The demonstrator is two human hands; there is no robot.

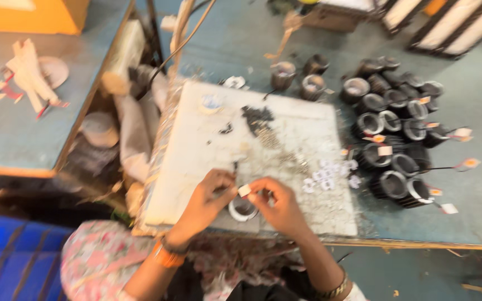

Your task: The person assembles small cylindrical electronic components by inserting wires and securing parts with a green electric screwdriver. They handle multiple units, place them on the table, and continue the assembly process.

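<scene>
White board lies under both hands: the left hand steadies a round metal part, the right hand pinches a small white tag just above it.

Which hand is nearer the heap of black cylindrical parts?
Right. The right hand lies on the side of the board towards the heap of black cylindrical parts; the left hand sits farther away.

Small white label pinched between both hands' fingertips. White and orange tags on the black rings, well right of the hands. Orange box far up-left. No screens or signs.
</scene>
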